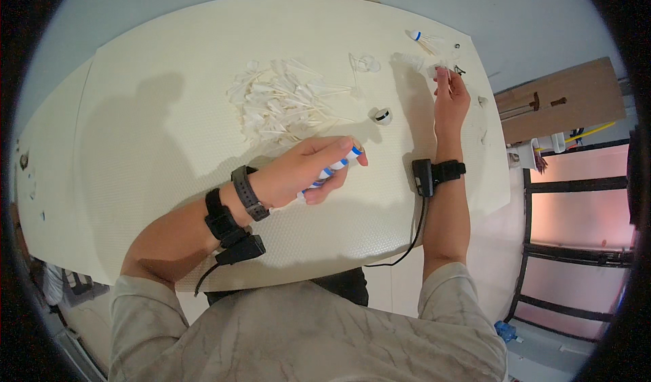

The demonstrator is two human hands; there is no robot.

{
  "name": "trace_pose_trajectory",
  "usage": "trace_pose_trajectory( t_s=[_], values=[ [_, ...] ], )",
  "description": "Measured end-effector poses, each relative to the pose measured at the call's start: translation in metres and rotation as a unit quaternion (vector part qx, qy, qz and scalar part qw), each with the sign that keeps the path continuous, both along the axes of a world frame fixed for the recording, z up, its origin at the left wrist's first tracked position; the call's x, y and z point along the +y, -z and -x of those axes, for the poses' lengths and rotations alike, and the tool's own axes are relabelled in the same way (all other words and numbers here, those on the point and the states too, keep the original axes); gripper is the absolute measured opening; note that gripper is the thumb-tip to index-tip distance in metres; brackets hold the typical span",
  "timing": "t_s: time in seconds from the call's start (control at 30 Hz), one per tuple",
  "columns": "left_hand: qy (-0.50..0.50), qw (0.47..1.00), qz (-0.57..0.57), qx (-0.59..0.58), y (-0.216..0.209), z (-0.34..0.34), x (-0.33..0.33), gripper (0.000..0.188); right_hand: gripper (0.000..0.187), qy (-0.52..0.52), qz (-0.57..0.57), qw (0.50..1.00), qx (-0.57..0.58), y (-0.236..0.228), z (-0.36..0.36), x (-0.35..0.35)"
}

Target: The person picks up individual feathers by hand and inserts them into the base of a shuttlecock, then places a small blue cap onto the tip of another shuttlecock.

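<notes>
My left hand [298,168] is closed round several white shuttlecock corks [337,164] with blue bands, held in a row above the near middle of the table. Farther off on the right, my right hand [453,104] has its thumb and fingers pinched together at a small whitish piece [434,70] too indistinct to name. Beyond that hand lies a shuttlecock [416,36] with a blue-banded cork and sparse feathers. Between my hands sits a single cork [384,116] with a dark band. Past my left hand spreads a heap of loose white feathers [281,104].
A pale textured table [176,50] carries everything. Thin white scraps [365,62] lie right of the heap. Small dark bits [458,46] rest near the right edge. Off that edge stands a brown board [563,97]. Black cables hang from the bands on both wrists.
</notes>
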State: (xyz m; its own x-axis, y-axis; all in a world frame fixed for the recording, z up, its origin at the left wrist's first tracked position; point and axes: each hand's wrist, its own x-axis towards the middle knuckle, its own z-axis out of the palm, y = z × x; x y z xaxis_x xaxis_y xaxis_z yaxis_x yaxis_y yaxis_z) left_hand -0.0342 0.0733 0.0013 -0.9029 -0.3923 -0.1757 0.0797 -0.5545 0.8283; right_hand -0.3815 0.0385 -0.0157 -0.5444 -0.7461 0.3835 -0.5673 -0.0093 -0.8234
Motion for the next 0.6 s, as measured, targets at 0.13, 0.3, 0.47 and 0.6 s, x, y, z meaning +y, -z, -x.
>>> trace_pose_trajectory(
  t_s=[0.13, 0.3, 0.47, 0.6],
  values=[
    [-0.003, 1.000, -0.003, 0.001, 0.001, 0.000, 0.000, 0.046, 0.033, 0.015, 0.054, 0.998, -0.017, 0.011, 0.004, -0.006],
    [-0.001, 1.000, -0.005, 0.006, 0.000, 0.000, 0.000, 0.046, 0.033, 0.090, 0.025, 0.995, 0.022, 0.016, 0.016, -0.009],
    [-0.002, 1.000, -0.003, 0.003, 0.002, -0.001, 0.000, 0.046, 0.034, 0.064, -0.057, 0.995, 0.043, 0.001, -0.005, -0.001],
    [0.005, 1.000, 0.007, 0.009, 0.003, 0.000, -0.001, 0.046, 0.035, 0.020, -0.053, 0.998, 0.019, 0.004, -0.006, -0.004]
  ],
)
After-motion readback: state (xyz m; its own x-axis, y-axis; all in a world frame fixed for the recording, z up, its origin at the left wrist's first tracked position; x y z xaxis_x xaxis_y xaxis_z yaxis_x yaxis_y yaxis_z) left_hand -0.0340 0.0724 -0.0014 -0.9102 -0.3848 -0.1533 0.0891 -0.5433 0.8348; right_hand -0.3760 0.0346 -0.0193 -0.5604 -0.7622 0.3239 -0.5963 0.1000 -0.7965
